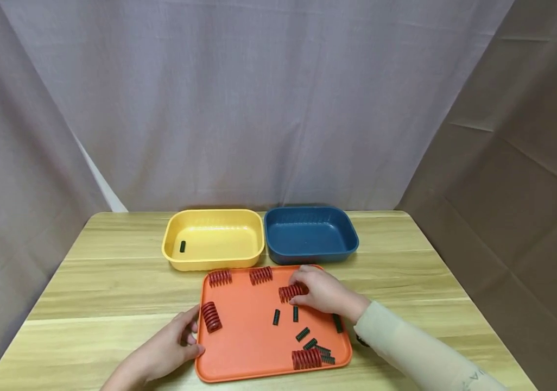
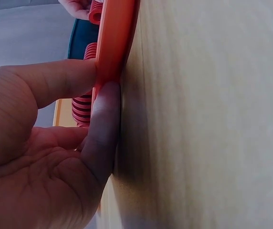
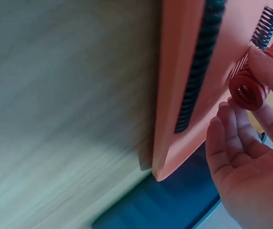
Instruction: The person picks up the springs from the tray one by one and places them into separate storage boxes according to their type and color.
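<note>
An orange tray [image 1: 254, 347] holds several red springs and several small black springs. My left hand [image 1: 163, 347] grips the tray's left edge, thumb on the rim; in the left wrist view the hand [image 2: 55, 138] pinches that edge. Toward the tray's back right, my right hand [image 1: 324, 293] has thumb and fingers around a red spring [image 1: 288, 294]. The right wrist view shows the hand [image 3: 251, 152] with its thumb against the red spring [image 3: 247, 90]. Nearest the left hand lies another red spring [image 1: 211, 317].
Behind the tray stand a yellow bin [image 1: 215, 265] with one small black spring [image 1: 183, 246] inside, and a blue bin [image 1: 312, 257] to its right. A black spring [image 1: 337, 323] lies by the tray's right edge. Grey curtains hang behind the wooden table [image 1: 97, 282].
</note>
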Demonstrator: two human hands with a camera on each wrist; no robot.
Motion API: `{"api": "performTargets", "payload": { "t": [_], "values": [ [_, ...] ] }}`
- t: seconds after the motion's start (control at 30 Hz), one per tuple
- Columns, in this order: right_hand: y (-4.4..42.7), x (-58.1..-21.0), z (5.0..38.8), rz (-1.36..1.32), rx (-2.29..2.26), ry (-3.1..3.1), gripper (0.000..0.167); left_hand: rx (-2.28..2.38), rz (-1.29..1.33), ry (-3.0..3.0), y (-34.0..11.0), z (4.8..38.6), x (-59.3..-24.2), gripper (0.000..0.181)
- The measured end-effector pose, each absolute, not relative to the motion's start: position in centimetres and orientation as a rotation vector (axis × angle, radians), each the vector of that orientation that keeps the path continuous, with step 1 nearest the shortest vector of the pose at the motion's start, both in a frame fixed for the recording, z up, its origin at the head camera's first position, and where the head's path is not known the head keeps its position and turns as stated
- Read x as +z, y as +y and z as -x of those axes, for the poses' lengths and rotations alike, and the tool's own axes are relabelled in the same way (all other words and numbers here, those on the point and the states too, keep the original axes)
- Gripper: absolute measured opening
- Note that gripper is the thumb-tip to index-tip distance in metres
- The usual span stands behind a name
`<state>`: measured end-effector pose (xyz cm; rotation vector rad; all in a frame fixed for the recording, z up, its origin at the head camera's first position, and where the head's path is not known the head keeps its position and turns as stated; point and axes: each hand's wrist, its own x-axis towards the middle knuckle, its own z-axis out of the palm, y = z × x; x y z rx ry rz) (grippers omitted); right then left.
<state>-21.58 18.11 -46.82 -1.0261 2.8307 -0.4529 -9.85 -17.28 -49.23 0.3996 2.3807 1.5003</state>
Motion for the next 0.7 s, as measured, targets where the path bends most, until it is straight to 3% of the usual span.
{"api": "performTargets", "payload": {
  "t": [0.27, 0.7],
  "values": [
    [18.7, -45.6, 21.7, 1.035, -0.520, 2.890, 0.026, 1.525, -0.390, 2.344, -17.4, 9.9, -49.3, 0.085],
    [20.5, -43.2, 23.7, 0.789, -0.842, 3.039, 0.027, 1.566, -0.373, 2.298, -17.4, 10.0, -49.6, 0.086]
  ]
}}
